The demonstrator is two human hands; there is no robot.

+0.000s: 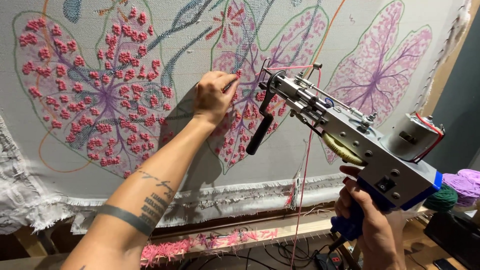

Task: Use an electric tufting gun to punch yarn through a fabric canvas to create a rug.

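A person tufts pink yarn into a leaf pattern on stretched cloth [280, 150].

The right hand [367, 220] has its grip closed round the blue handle of a tufting gun [345, 135], whose tip meets the cloth at the middle leaf [260, 80]. The left hand [214, 97] pinches the pink yarn [287, 67] just beside the tip. By the look of it, the left leaf [95, 95] is dotted all over with pink tufts, the middle leaf partly, and the right leaf [380, 75] is only drawn. Yarn scraps [210, 242] lie on the frame rail below.

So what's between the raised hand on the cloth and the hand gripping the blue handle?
In the head view, the tufting gun's metal body and black front handle lie between the left hand and right hand.
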